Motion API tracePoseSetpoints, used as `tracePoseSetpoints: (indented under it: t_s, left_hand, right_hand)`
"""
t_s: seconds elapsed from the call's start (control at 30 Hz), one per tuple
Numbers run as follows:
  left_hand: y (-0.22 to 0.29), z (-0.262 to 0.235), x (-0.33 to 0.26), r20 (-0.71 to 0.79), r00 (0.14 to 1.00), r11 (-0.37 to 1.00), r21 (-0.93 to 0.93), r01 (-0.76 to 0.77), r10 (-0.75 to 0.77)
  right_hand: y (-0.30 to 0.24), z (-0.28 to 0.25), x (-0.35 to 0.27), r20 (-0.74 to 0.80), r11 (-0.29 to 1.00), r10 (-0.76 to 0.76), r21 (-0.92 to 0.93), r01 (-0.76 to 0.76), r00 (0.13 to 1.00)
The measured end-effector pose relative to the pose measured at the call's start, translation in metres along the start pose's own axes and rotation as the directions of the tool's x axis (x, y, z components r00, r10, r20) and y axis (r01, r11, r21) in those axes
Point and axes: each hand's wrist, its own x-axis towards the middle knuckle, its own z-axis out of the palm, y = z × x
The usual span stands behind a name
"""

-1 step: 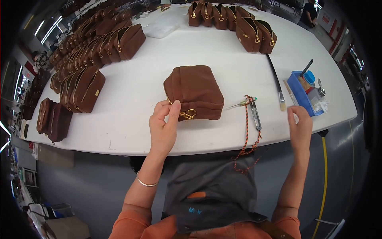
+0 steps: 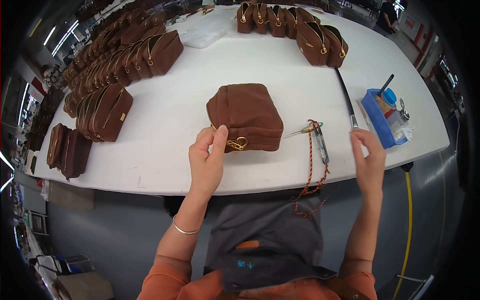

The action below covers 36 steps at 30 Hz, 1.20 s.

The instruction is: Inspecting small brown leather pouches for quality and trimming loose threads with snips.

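The left hand (image 2: 207,159) pinches the brass zipper pull (image 2: 237,144) of the brown zip pouch (image 2: 247,116) lying near the worktop's (image 2: 165,125) front edge, steadying it. The right hand (image 2: 369,159) hovers empty, fingers loosely apart, at the front edge beside thread snips (image 2: 320,141) on an orange cord (image 2: 310,165).

Bright, even overhead light falls on the white table (image 2: 165,120), which shows soft glare and only faint shadows. Strip lights glow at the left rim. Fisheye distortion bends the table edge; the corners go black. Focus is sharp at centre, softer outward.
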Motion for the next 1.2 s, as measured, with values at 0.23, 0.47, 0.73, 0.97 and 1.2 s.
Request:
tracePoseSetpoints:
  t_s: [0.23, 0.47, 0.73, 0.97, 1.2]
  left_hand:
    - [0.025, 0.005, -0.007, 0.187, 0.957, 0.947, -0.195, 0.255, -0.22]
    - [0.032, -0.002, 0.0, 0.404, 0.873, 0.784, -0.432, 0.445, -0.272]
    - [0.017, -0.002, 0.003, 0.537, 0.764, 0.596, -0.498, 0.629, -0.357]
    - [0.033, 0.008, 0.004, 0.443, 0.843, 0.659, -0.541, 0.523, -0.305]
    - [0.038, 0.016, 0.014, 0.496, 0.844, 0.804, -0.408, 0.433, -0.202]
  right_hand:
    - [-0.087, 0.096, -0.016, 0.163, 0.658, -0.085, 0.75, -0.068, 0.983]
    - [-0.089, 0.111, -0.016, 0.08, 0.778, -0.148, 0.625, 0.066, 0.986]
    - [-0.079, 0.114, -0.019, 0.101, 0.681, -0.092, 0.732, -0.011, 0.991]
    - [-0.087, 0.111, -0.007, 0.145, 0.596, 0.035, 0.791, -0.137, 0.989]
    - [-0.102, 0.106, 0.017, 0.094, 0.676, 0.027, 0.731, -0.087, 0.995]
